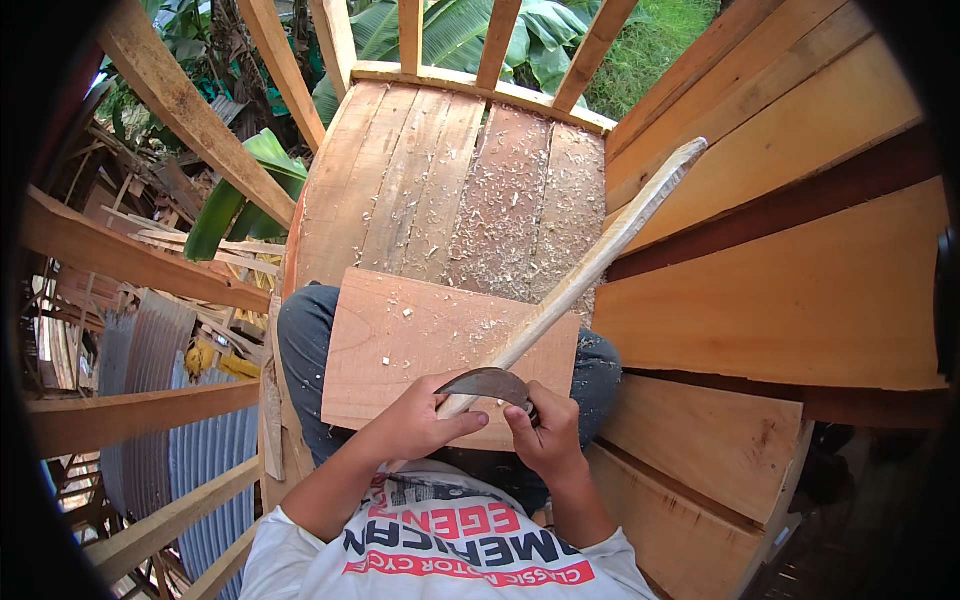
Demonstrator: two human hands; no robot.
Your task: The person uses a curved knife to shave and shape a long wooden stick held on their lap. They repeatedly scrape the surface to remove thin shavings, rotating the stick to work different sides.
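A long pale wooden stick [590, 268] slants from my lap up to the right, its far end resting on the plank wall. My left hand [415, 420] grips the stick's near end. My right hand [545, 432] holds the handle of a curved dark blade [488, 384], which lies across the stick just above my left hand. A flat reddish board [400, 345] lies across my knees beneath the stick, sprinkled with shavings.
I sit on a raised plank floor [450, 190] littered with wood shavings. Stacked planks form a wall [800, 270] on the right. Open timber framing [180, 110] stands at the left and far edges, with corrugated metal sheets [170, 400] and banana leaves [240, 195] below.
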